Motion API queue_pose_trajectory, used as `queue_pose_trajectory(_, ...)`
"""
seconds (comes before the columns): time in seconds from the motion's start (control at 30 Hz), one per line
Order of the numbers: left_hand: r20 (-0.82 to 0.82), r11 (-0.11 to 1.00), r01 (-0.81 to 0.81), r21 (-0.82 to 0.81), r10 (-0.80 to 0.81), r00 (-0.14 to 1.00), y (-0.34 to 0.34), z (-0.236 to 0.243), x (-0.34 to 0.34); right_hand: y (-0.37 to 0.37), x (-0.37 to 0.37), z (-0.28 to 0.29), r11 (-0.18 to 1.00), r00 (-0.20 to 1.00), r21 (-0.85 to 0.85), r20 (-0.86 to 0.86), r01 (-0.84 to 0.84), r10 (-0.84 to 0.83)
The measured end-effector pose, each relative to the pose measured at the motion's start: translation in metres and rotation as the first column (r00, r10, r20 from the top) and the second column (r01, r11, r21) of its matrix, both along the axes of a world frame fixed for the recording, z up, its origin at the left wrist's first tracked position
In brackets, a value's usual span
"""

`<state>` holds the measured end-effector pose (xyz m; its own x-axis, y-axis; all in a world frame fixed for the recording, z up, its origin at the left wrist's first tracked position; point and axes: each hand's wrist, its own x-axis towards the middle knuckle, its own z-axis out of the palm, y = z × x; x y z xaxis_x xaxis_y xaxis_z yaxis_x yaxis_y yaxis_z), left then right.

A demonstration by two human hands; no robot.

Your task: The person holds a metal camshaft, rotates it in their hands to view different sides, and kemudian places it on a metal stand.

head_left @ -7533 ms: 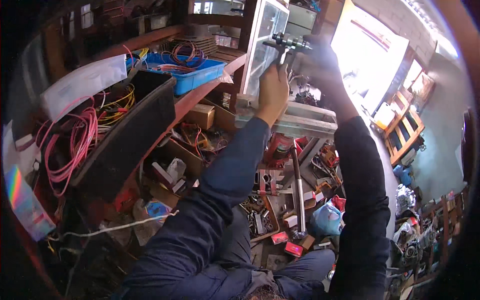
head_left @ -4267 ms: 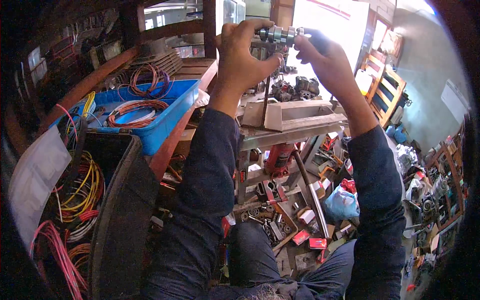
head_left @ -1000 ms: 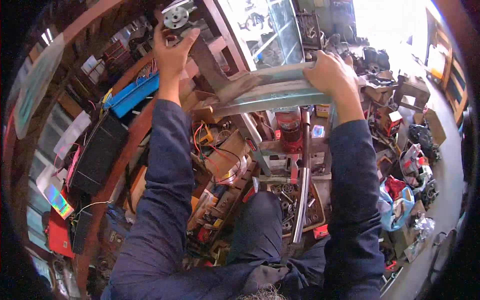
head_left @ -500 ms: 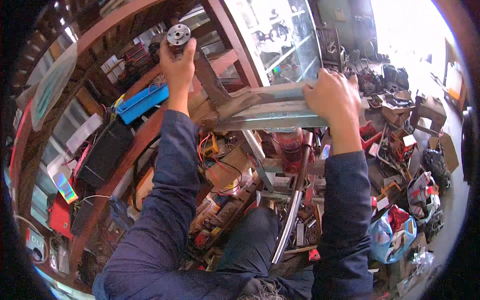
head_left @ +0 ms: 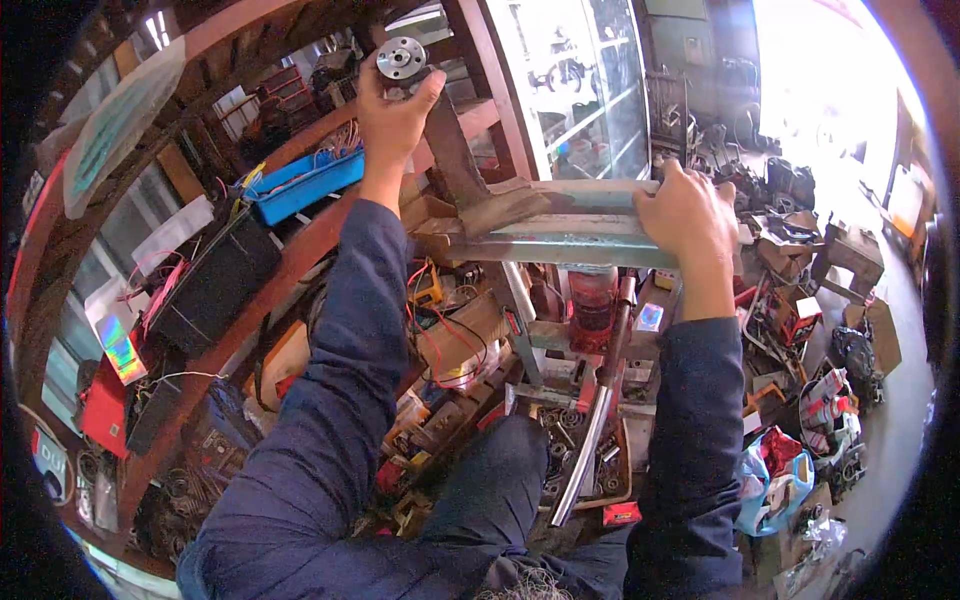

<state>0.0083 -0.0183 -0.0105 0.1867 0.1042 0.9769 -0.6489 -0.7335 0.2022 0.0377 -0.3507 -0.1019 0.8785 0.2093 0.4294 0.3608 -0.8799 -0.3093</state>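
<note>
Raised at the top centre-left, my left hand [head_left: 400, 120] is closed around a shiny metal part [head_left: 404, 58] whose round, holed flange faces me; the rest of it is hidden behind my fingers. A rusty upright bar [head_left: 452, 150] stands just behind that hand. Lower to the right, my right hand [head_left: 690, 215] has curled fingers over the pale metal crossbeam [head_left: 560, 240] of a press frame. Beneath the beam sit a red bottle jack [head_left: 590, 310] and a long steel bar [head_left: 588, 450] slanting down over a tray [head_left: 625, 480] of small metal parts.
A blue tray [head_left: 305, 185] and a black bin [head_left: 215, 295] with cables sit on the wooden shelving at left. Boxes [head_left: 800, 320], metal parts and a blue plastic bag [head_left: 770, 480] crowd the right. A glass cabinet [head_left: 570, 100] and a bright doorway stand behind.
Earlier both my hands held the metal part up at centre; my right hand has since moved down onto the beam. My left hand carried the part leftward, then slightly back right.
</note>
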Motion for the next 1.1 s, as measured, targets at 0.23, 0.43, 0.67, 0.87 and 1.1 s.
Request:
queue_pose_trajectory(0.23,0.037,0.988,0.141,0.062,-0.143,0.989,0.011,0.001,0.005,-0.001,-0.001,-0.001,0.999,0.999,0.014,0.011,0.045,-0.045)
queue_pose_trajectory(0.43,0.039,0.997,0.073,0.037,-0.074,0.996,0.007,0.0,0.004,-0.004,-0.001,0.0,0.999,0.999,0.023,0.034,0.023,-0.024)
queue_pose_trajectory(0.67,-0.015,0.996,0.048,0.073,-0.047,0.999,0.014,0.002,0.003,-0.003,-0.001,0.0,0.999,0.998,0.047,0.066,0.015,-0.018)
queue_pose_trajectory(0.87,-0.016,1.0,0.002,0.013,-0.002,1.0,0.01,-0.003,0.007,-0.004,0.002,0.0,0.998,0.996,0.063,0.086,0.006,-0.011)
queue_pose_trajectory(1.1,0.028,0.999,0.037,-0.023,-0.037,0.999,0.009,-0.005,0.008,0.0,-0.003,0.005,0.998,0.999,0.062,0.035,0.02,-0.022)
